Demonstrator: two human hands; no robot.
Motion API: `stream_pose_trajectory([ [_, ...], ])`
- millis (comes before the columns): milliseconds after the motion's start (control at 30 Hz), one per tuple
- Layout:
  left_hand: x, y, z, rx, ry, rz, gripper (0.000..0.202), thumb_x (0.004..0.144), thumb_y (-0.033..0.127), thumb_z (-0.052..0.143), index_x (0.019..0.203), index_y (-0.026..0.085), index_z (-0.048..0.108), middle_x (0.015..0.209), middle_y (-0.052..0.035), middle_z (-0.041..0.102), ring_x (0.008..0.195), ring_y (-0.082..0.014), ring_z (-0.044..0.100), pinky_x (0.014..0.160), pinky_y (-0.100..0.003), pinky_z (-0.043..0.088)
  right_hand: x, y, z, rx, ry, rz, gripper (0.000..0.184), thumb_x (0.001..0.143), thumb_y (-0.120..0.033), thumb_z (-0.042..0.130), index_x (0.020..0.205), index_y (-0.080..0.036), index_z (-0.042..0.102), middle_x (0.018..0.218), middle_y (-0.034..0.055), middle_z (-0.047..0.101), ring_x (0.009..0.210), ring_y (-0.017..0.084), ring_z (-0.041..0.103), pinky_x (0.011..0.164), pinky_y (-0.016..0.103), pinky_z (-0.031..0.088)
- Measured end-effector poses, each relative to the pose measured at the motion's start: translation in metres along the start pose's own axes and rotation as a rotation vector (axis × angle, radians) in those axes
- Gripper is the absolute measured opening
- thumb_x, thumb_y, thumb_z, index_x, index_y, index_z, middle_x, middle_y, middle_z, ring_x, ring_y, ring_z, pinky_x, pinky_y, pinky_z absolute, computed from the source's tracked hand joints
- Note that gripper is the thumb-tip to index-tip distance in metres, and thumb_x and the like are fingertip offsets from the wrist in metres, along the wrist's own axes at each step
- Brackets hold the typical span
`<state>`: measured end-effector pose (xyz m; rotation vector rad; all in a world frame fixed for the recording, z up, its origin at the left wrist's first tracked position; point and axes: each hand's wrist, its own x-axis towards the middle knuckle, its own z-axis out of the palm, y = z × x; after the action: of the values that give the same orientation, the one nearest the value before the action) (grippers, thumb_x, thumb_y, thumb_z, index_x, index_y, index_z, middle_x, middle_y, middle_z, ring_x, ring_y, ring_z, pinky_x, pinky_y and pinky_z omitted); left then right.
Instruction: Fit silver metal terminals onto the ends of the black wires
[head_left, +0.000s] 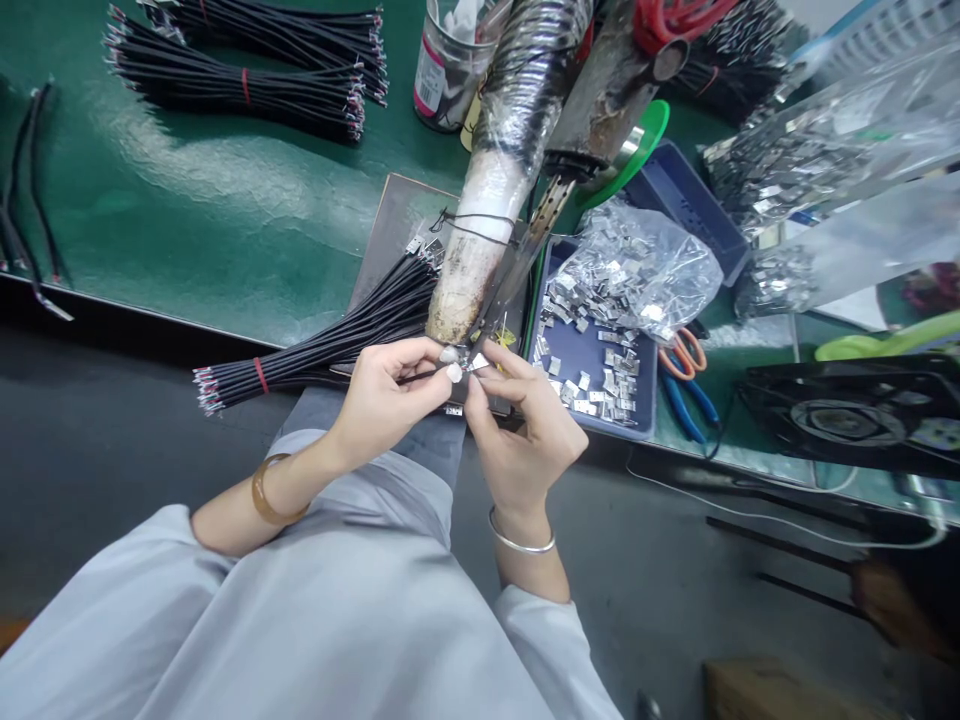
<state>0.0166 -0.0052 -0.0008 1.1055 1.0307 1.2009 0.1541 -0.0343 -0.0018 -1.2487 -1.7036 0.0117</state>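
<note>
Pale grey clothing [367, 610] lies nearest; the left hand's [390, 395] grip is closed on a black cable [421, 376]; the right hand's [525, 420] grip pinches a small metal piece [478, 362] just beside it, near the green desk's [225, 240] edge.

Electronics workshop, green workbench [225, 235], bundled black cables [360, 325], tray [589, 348] of small metal connectors [621, 385]

The black cable [418, 377] runs sideways — tip near a small silvery connector [478, 363].

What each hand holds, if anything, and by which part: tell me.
The left hand pinches a black cable near its end. A small metal piece shows by the right hand; whether it is gripped cannot be told.
</note>
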Motion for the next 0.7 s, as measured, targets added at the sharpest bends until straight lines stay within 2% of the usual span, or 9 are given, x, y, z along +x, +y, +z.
stream_pose_trajectory([
  [233,0.0001,-0.0006,0.0000,0.030,0.005,-0.005,0.010,0.070,0.022,0.067,0.072,0.014,0.073,0.060,0.0012,0.063,0.054,-0.0076,0.053,0.050,-0.016,0.045,-0.0016,0.0009,0.0006,0.049,0.006,0.006,0.019,0.086,-0.006,0.070,0.085,-0.023,0.061,0.107,0.0053,0.082,0.092,0.017,0.081,0.078,0.026,0.065],
  [467,-0.0003,-0.0012,-0.0027,0.112,-0.006,0.003,0.009,0.071,0.021,0.064,0.066,0.014,0.068,0.049,0.0065,0.041,0.047,-0.0048,0.033,0.046,-0.017,0.028,-0.0050,0.0033,0.0011,0.046,-0.010,-0.017,0.017,0.088,-0.009,0.069,0.087,-0.023,0.061,0.108,0.0046,0.082,0.089,0.017,0.081,0.075,0.026,0.065],
  [633,-0.0014,-0.0027,-0.0024,0.115,-0.043,0.001,0.009,0.073,0.021,0.064,0.070,0.014,0.068,0.050,0.0066,0.041,0.047,-0.0053,0.033,0.045,-0.018,0.027,-0.0083,0.0044,-0.0006,0.037,-0.007,-0.023,0.016,0.089,-0.009,0.068,0.089,-0.023,0.061,0.105,0.0042,0.082,0.096,0.018,0.080,0.080,0.028,0.065],
  [700,-0.0032,-0.0033,-0.0025,0.139,-0.071,0.018,0.010,0.076,0.021,0.063,0.073,0.013,0.069,0.050,0.0063,0.044,0.046,-0.0056,0.034,0.044,-0.018,0.027,-0.0095,0.0049,-0.0019,0.036,0.010,0.005,0.014,0.090,-0.011,0.068,0.091,-0.023,0.061,0.105,0.0045,0.082,0.095,0.018,0.080,0.076,0.027,0.064],
])
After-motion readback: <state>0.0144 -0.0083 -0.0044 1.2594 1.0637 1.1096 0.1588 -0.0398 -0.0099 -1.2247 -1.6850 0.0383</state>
